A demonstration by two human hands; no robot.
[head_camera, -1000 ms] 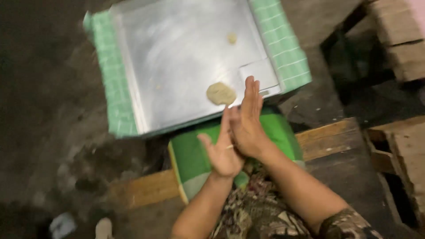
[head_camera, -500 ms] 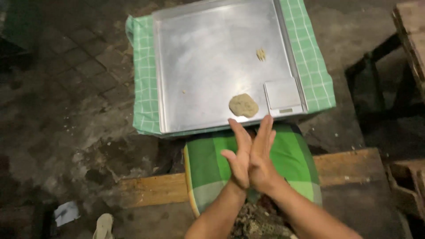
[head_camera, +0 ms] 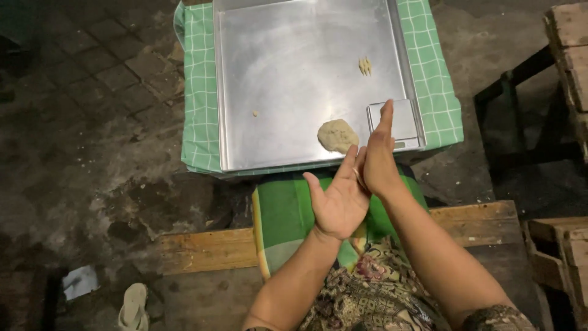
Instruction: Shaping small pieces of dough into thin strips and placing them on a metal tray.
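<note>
Since half a second ago, my view has slid so the metal tray fills the upper centre of the frame, and my right hand has slipped forward over the left, its fingertips now reaching up over the tray's lower right corner.

Both palms press together at centre frame, just below the tray. My left hand lies open, fingers spread and thumb splayed to the left; the right stands edge-on against it, fingers straight and closed together. Whether anything sits between the palms I cannot tell; nothing shows there.

The flattened dough piece rests on the tray floor near its lower edge, just left of my fingertips and apart from them. A small flat metal scraper lies in the tray's lower right corner, partly behind my right fingers. Farther up, a ridged scrap of dough sits toward the right wall, and a tiny crumb lies at centre left.

The tray sits on a green checked cloth. Below it, a green cushion lies across my lap, with a wooden plank running left over the dark, wet-looking floor, where a pale sandal lies at lower left.

The risk, as I judge it: with the hands so near the tray's lower edge, a forward sweep could knock the scraper or smear the dough.
</note>
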